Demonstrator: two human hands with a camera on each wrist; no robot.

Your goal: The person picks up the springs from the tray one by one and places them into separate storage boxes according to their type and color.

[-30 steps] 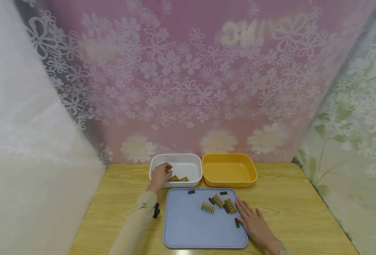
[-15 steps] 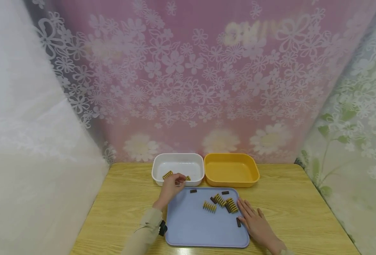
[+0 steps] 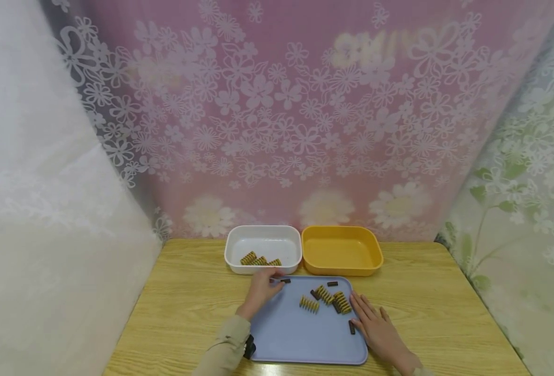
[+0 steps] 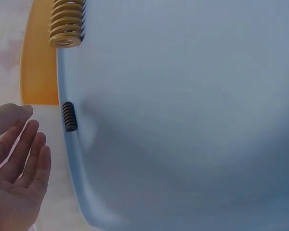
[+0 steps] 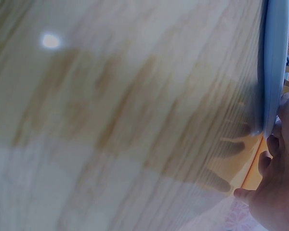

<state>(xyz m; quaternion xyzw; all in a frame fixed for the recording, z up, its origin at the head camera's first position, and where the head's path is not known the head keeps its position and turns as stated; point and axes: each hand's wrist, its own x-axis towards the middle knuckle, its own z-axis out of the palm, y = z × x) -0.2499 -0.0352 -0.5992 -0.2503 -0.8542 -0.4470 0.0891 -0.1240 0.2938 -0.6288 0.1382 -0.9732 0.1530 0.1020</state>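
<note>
Stretching beneath everything, the tabletop (image 3: 422,297) carries a blue tray (image 3: 300,344), with a white bin (image 3: 272,244) and a yellow bin (image 3: 340,250) side by side just beyond. The right hand (image 3: 375,331) lies straight-fingered against the tray's right rim; the left hand (image 3: 260,290), thumb and fingers parted around nothing, hovers at its far rim. Three yellow springs (image 3: 259,261) lie in the white bin, three on the tray, and one dark spring (image 4: 69,116) lies along the far rim, seemingly meeting the thumb in the head view but clear of it in the left wrist view.
</note>
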